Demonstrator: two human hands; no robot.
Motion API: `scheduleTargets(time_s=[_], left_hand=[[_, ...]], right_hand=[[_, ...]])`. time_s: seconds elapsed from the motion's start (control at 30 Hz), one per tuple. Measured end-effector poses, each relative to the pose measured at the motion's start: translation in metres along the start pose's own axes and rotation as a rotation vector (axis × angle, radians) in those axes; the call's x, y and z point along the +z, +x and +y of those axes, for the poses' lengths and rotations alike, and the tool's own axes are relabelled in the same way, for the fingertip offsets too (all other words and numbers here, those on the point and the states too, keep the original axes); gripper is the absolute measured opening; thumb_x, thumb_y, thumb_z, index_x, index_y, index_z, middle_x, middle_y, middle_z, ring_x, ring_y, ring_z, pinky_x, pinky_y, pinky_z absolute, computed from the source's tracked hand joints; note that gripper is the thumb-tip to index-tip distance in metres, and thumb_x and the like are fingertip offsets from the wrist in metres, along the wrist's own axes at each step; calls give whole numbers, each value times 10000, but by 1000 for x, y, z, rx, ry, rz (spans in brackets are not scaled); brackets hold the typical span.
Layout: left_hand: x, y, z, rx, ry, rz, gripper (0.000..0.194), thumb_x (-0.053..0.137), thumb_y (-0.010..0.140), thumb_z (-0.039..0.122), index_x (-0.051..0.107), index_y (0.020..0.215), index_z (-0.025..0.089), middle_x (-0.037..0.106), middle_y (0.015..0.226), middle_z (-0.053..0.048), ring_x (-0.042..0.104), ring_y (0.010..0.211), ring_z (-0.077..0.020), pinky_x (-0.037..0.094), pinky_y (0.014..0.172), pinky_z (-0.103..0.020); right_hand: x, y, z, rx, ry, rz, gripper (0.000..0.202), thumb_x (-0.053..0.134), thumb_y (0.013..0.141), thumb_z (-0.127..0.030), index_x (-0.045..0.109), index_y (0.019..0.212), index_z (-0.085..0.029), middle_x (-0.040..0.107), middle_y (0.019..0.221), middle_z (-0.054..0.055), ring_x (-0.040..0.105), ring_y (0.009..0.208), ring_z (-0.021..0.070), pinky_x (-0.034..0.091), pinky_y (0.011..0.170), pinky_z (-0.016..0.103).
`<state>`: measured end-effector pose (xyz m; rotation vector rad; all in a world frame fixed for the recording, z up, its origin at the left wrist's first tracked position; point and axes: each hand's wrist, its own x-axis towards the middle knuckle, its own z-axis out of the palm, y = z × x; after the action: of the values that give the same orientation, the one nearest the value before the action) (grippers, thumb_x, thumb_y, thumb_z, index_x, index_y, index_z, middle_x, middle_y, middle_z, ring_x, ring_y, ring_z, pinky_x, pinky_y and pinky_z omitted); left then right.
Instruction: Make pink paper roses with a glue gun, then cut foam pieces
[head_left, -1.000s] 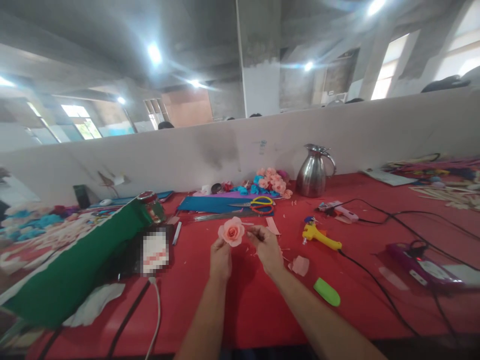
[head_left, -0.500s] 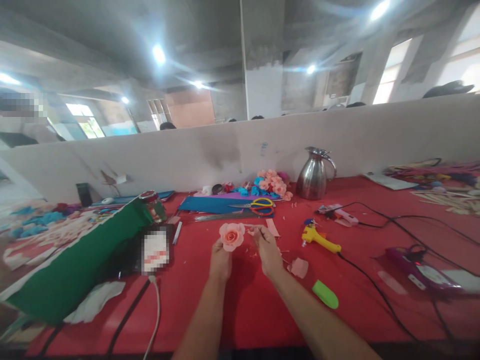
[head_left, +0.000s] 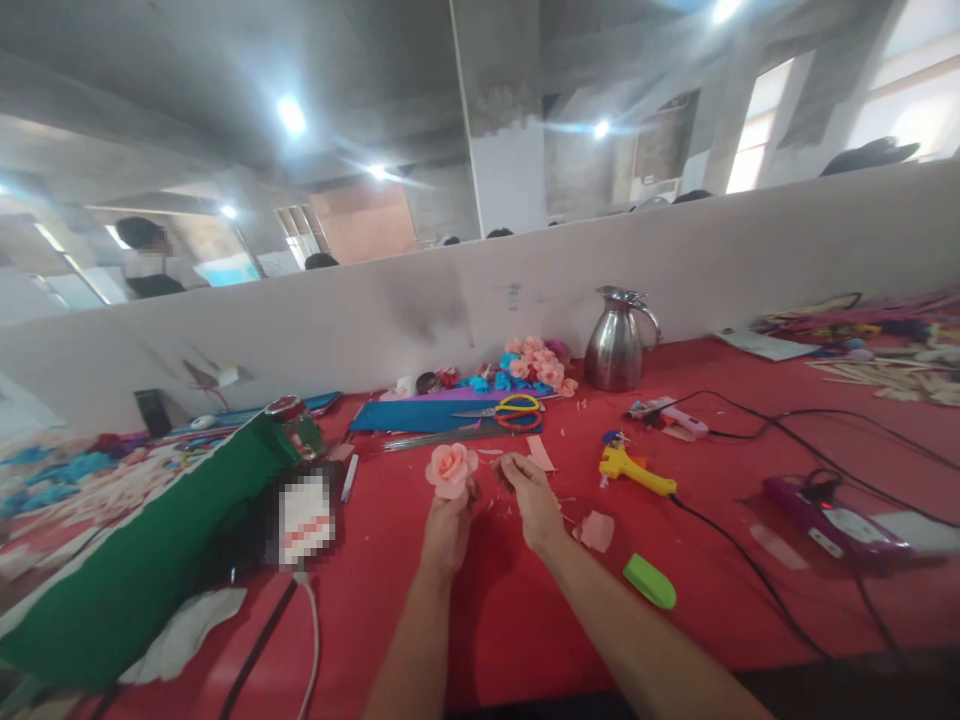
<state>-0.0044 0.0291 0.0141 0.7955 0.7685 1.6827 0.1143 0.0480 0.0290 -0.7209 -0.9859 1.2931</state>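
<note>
A pink paper rose [head_left: 451, 469] rests upright on top of my left hand [head_left: 448, 525], whose fingers are closed around its base. To its right, a short gap away, is my right hand [head_left: 531, 490], its fingertips pinched together; whatever they hold is too small to tell. Pink scraps and a larger pink paper piece [head_left: 596, 531] lie on the red table [head_left: 375, 620] beside my right hand. Behind the hands, scissors [head_left: 510, 411] with yellow and red handles rest on blue sheets [head_left: 405, 416].
At the right are a yellow glue gun [head_left: 637, 471], a green piece [head_left: 650, 581], a purple power strip [head_left: 832, 520] and black cables. A metal jug [head_left: 615, 343] stands near the partition by pink roses [head_left: 544, 365]. A green box [head_left: 150, 540] is left.
The rose has tilted and shows more of its side, with my left hand turned beneath it. My right hand stays beside it, still pinched. The whole view has shifted slightly.
</note>
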Motion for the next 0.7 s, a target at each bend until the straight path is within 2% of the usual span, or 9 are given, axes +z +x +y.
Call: scheduleTargets(time_s=[0.23, 0.37, 0.53, 0.7], left_hand=[[2, -3, -1, -43, 53, -4, 222, 789, 596, 257, 678, 770, 175, 628, 750, -13, 545, 718, -130, 438, 740, -256], [6, -4, 0, -14, 73, -5, 218, 756, 628, 236, 696, 831, 183, 673, 860, -41, 588, 823, -169, 439, 780, -269], [7, -6, 0, -148, 8, -38, 176, 792, 558, 201, 660, 662, 147, 626, 655, -6, 564, 631, -124, 448, 680, -247], [7, -5, -5, -190, -11, -68, 175, 784, 590, 194, 649, 694, 152, 620, 655, 10, 554, 581, -95, 444, 618, -220]], right_hand=[[-1, -4, 3, -42, -125, -119, 150, 599, 725, -334, 636, 795, -206, 609, 780, 1, 543, 782, 173, 403, 735, 294], [3, -10, 0, -153, -249, -154, 132, 613, 722, -295, 575, 819, -214, 572, 779, -6, 526, 722, 159, 422, 695, 289], [7, -11, 3, -191, -365, -129, 138, 629, 705, -283, 532, 786, -225, 549, 757, -16, 502, 687, 155, 420, 655, 282], [5, -6, 4, -166, -354, -72, 169, 636, 681, -296, 540, 796, -218, 568, 776, -9, 505, 685, 152, 429, 653, 282]])
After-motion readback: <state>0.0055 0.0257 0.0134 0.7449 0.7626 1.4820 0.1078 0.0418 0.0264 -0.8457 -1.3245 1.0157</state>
